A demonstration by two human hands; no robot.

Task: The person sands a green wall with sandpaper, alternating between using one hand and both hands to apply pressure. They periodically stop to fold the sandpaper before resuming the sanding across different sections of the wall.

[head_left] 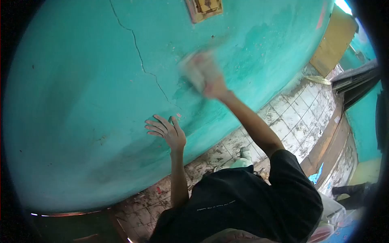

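My left hand (170, 131) is raised against the turquoise wall (93, 105) with its fingers spread and nothing in them. Higher up and to the right, my right hand (206, 77) is smeared by motion at the wall's surface. Something pale may lie under its fingers, but the blur hides what it is. A thin dark crack (139, 58) runs down the wall to the left of my right hand and ends above my left hand. Darker patches show on the paint around my right hand.
A switch plate (204, 9) is on the wall at the top. The tiled floor (289, 115) is dirty and littered. At the right are a tan board (334, 40), dark stacked panels (356, 83) and a plastic bag (333, 210). A dark shape, perhaps a boot, stands at the lower right.
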